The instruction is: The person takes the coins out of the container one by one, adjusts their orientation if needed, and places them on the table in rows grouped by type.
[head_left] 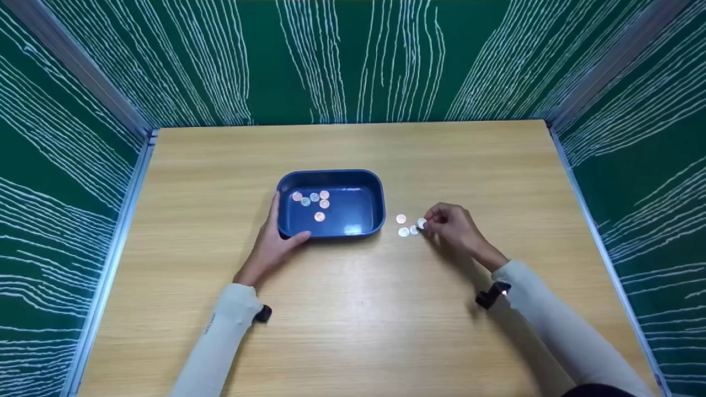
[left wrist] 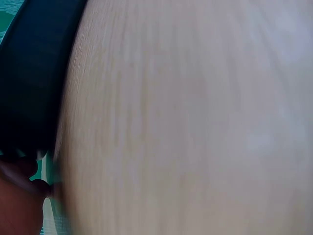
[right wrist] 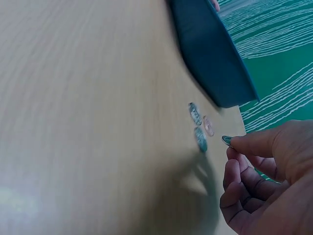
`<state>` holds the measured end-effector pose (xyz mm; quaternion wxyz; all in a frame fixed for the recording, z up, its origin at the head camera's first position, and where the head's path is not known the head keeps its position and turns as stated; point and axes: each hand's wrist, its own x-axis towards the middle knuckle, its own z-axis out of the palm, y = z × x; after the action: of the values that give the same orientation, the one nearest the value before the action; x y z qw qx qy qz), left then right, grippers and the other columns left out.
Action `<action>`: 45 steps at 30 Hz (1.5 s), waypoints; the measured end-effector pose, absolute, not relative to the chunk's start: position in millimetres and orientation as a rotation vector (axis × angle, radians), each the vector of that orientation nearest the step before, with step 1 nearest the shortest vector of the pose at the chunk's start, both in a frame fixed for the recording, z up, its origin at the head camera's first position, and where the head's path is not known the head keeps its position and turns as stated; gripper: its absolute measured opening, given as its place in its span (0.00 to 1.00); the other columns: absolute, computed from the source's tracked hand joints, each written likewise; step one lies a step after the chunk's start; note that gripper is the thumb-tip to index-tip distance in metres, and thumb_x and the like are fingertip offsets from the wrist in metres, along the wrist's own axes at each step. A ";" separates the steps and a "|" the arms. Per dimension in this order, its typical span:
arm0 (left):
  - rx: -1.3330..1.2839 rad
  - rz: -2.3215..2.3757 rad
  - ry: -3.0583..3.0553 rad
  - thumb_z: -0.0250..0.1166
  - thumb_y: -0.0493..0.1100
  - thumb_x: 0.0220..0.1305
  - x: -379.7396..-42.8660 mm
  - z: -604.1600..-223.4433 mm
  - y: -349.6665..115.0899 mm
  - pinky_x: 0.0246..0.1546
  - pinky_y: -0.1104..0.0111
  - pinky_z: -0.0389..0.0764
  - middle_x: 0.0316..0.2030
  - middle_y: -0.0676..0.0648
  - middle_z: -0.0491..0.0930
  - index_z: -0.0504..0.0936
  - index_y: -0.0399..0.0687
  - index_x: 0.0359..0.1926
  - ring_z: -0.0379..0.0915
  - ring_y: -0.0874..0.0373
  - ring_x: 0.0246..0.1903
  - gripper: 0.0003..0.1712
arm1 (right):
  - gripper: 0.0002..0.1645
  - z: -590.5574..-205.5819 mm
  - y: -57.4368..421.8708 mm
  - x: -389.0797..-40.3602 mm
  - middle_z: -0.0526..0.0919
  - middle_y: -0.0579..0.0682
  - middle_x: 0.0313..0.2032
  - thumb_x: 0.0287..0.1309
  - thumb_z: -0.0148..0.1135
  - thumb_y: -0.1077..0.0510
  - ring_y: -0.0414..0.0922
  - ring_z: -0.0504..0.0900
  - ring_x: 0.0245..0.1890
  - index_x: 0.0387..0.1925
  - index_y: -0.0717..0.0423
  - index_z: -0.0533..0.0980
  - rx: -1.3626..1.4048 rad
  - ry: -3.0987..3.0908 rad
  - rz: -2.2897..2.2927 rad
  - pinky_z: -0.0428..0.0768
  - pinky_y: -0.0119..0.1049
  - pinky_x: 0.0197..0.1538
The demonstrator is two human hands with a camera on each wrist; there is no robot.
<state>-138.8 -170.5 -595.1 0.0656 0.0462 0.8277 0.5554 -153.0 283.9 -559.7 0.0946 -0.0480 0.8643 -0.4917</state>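
Observation:
A dark blue rectangular tray (head_left: 364,231) sits mid-table, with several copper and silver coins (head_left: 320,216) lying flat toward its left side. My left hand (head_left: 274,242) holds the tray's front left corner, thumb along the front wall and fingers up the left side. To the right of the tray, my right hand (head_left: 452,226) pinches a silver coin (right wrist: 227,140) between thumb and fingertip, above the wood. Close by on the table lie a copper coin (head_left: 401,219) and two silver coins (head_left: 404,232). The left wrist view catches only part of the tray (left wrist: 36,78) and fingers.
The light wooden table (head_left: 353,331) is bounded by green panels (head_left: 353,66) with white wavy lines at the back and both sides. Metal edge strips (head_left: 110,264) run along the panels. A dark wrist camera (head_left: 492,295) sits on the right sleeve.

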 end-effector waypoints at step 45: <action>0.141 1.649 2.514 0.79 0.56 0.69 -142.3 -596.7 -172.0 0.83 0.41 0.53 0.90 0.45 0.40 0.34 0.64 0.91 0.45 0.39 0.86 0.70 | 0.07 -522.7 234.5 -175.7 0.89 0.58 0.42 0.73 0.69 0.66 0.51 0.86 0.41 0.49 0.66 0.86 -0.362 2.692 -1.350 0.82 0.27 0.39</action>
<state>-142.3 -172.0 -596.7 0.0658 0.0468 0.8334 0.5468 -175.7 234.5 -522.7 0.0541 -0.1190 0.8862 -0.4444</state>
